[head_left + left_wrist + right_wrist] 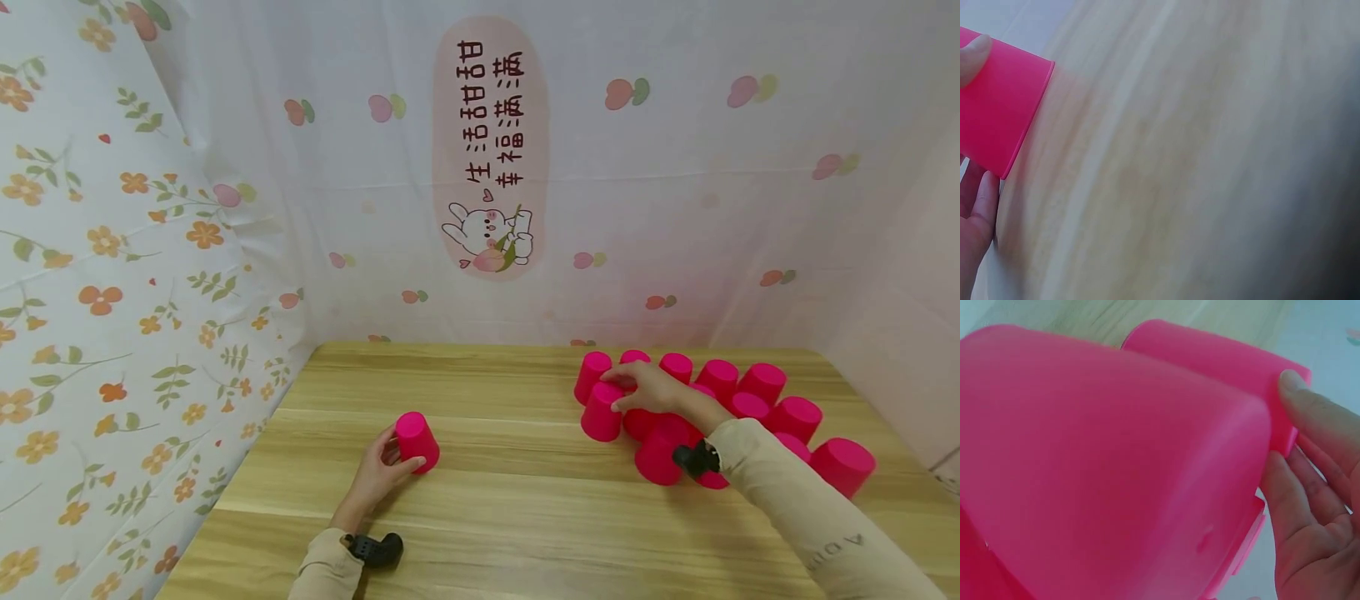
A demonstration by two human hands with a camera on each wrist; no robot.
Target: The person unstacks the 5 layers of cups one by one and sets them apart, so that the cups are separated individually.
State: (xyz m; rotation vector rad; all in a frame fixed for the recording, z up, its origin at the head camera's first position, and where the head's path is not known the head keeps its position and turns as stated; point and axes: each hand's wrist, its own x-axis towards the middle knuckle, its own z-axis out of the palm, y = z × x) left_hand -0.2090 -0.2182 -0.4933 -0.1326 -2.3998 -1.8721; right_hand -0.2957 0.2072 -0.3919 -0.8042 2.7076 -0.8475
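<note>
My left hand (375,473) grips an upside-down pink cup (417,443) on the left half of the wooden table. In the left wrist view, the thumb lies on one side of that cup (1004,103) and the fingertips reach its other side. Over at the right, my right hand (651,390) pinches another upside-down pink cup (602,412) by its upper part, at the left edge of a group of similar cups. A large cup (1104,462) fills much of the right wrist view and partly covers the held cup (1222,362).
Several upside-down pink cups stand around and behind my right forearm, among them a back-row cup (718,379) and a front-right cup (843,465). Another cup (592,377) stands just behind the held one. A printed curtain (660,192) hangs along the table's (495,517) back edge.
</note>
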